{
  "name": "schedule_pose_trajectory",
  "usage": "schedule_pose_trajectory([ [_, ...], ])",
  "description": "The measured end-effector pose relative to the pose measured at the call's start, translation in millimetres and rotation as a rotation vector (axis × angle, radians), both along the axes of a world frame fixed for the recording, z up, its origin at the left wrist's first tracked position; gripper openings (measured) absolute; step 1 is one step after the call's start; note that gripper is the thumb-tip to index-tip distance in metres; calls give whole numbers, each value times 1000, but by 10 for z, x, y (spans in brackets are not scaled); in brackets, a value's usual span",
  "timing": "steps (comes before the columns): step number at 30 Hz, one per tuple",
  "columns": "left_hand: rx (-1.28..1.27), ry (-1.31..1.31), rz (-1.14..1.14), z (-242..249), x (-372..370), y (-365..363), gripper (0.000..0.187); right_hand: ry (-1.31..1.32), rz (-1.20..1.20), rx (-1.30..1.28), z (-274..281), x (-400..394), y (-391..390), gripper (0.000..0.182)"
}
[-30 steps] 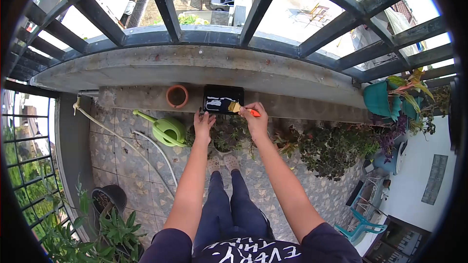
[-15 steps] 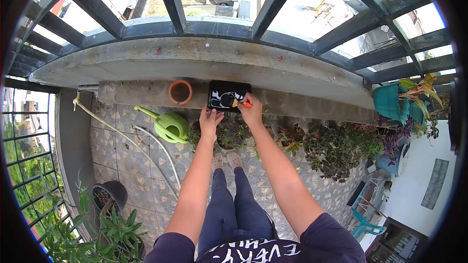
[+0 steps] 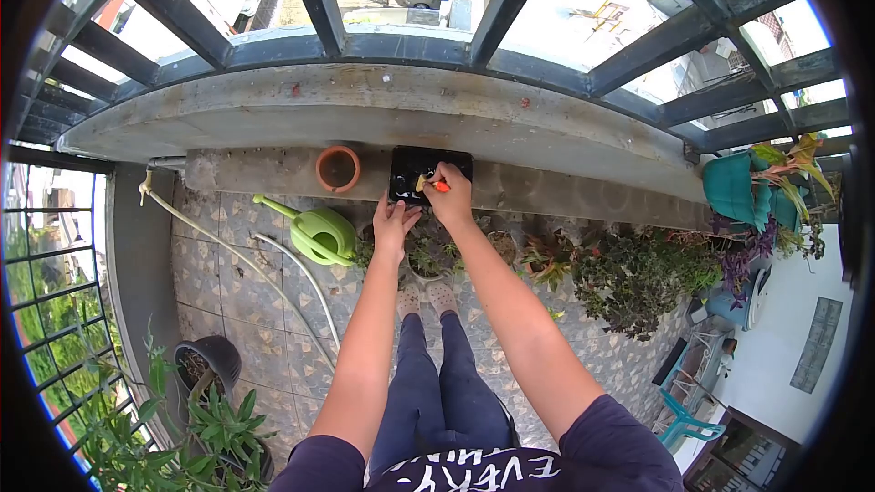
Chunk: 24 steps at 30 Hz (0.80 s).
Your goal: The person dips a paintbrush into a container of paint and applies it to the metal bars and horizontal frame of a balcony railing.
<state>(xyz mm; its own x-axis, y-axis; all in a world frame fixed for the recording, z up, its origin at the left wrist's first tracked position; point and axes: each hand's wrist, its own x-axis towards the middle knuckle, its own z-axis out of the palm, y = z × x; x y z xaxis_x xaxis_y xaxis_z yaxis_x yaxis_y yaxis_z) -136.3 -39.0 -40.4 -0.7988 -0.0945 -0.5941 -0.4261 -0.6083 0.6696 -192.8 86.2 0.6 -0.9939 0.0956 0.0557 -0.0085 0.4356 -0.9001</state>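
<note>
A black tray (image 3: pixel 447 158) rests on the concrete ledge, with white patches of paint inside it. My right hand (image 3: pixel 452 194) is closed round a brush (image 3: pixel 441 187) with an orange-red handle, its pale bristles over the tray's inside. At the tray's lower left edge is my left hand (image 3: pixel 393 221), fingers touching the rim and the thumb apart. To the left of the tray stands a terracotta pot (image 3: pixel 338 169), its opening facing up.
A green watering can (image 3: pixel 323 235) and a pale hose (image 3: pixel 305 284) are on the tiled floor. Potted plants (image 3: pixel 629 278) line the ledge's near side. Metal railings (image 3: pixel 401 50) rise beyond the wall. A black pot (image 3: pixel 208 363) stands lower left.
My right hand has moved left and slightly down with the brush, over the tray. Less white shows in the tray. My left hand has hardly moved.
</note>
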Motion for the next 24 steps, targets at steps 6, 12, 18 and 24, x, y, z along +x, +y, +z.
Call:
schedule_pose_trajectory([
  [6,-19,5,3,47,-41,20,57,83,43,-7,238,-123,-52,22],
  [12,-1,-11,-64,112,-59,13,57,22,33,-47,247,-156,-231,22],
  [18,63,-43,-118,72,-97,-66,55,-315,-96,-398,90,-162,-247,25],
  [24,64,-95,-152,164,-111,-70,56,-487,-243,-836,-5,-177,-122,26],
])
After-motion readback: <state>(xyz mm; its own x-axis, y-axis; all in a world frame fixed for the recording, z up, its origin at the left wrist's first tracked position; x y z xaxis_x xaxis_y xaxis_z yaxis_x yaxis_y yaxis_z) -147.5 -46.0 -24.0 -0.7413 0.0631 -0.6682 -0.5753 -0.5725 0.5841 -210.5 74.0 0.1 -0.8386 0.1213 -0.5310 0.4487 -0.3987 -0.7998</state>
